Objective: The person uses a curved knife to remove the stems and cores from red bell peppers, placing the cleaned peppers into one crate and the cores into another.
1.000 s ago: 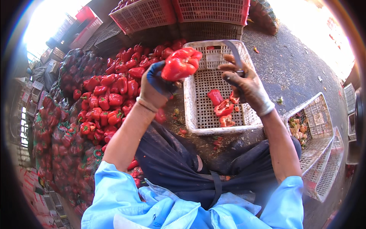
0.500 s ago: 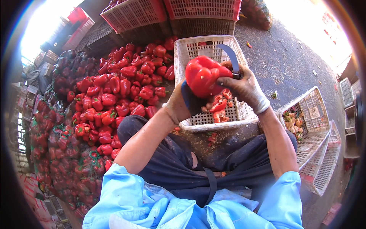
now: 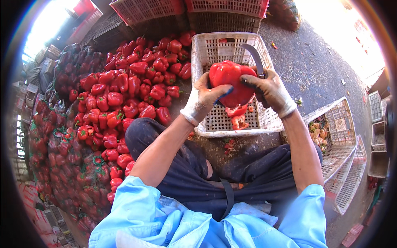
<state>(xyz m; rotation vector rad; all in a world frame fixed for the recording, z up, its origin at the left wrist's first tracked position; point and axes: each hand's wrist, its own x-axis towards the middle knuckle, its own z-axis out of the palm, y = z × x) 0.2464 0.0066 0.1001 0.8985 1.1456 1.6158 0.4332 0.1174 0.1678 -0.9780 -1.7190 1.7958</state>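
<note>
Honestly, that red pepper [image 3: 237, 91] looks like an easy one to handle: big but probably light and hollow, with walls stiff enough for a firm grip, though I'd guess squeezing hard would split it. The skin's glossy, so it could slip. I'd cup the fat rounded sides with spread fingers, no pinching.

It's up over the white crate [image 3: 215, 118], between both hands. The left hand [image 3: 204, 96] is wrapped round its left side, thumb across the front. The right hand [image 3: 271, 91] has its thumb pressed on the other side while gripping a curved knife [image 3: 257, 58], slim hooked blade pointing up; the handle's mostly hidden.

Texture-wise, the gloves are grubby knit with darker fingers, the crate's scuffed, perforated plastic, and the cut pepper pieces [image 3: 239, 122] inside it show pale, ragged flesh.
</note>
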